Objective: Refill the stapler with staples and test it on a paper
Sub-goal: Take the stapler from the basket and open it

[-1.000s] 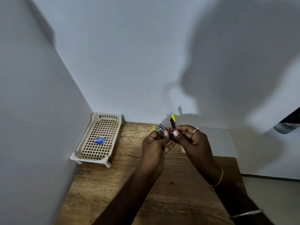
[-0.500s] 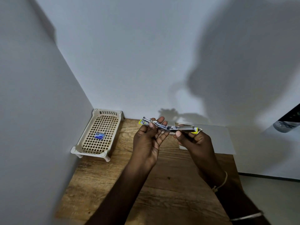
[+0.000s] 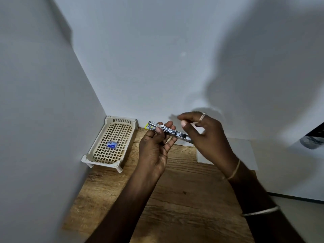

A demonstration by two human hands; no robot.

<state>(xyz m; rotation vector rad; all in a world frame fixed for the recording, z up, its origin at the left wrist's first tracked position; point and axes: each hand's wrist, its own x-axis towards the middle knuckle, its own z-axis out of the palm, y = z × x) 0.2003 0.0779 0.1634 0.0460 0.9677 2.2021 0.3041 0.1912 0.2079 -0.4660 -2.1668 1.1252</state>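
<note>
The right end of the opened stapler (image 3: 169, 132) disappears behind the right hand (image 3: 205, 137), whose fingertips (image 3: 184, 122) are smeared by motion blur. Most of the paper (image 3: 240, 151) lies hidden under that hand and wrist. The print on the small blue box (image 3: 112, 145) in the basket (image 3: 98, 156) is too small to read. A dark object (image 3: 313, 139) is cut off by the right edge.

No text is legible; the small blue box (image 3: 112, 145) bears only a blurred label
</note>
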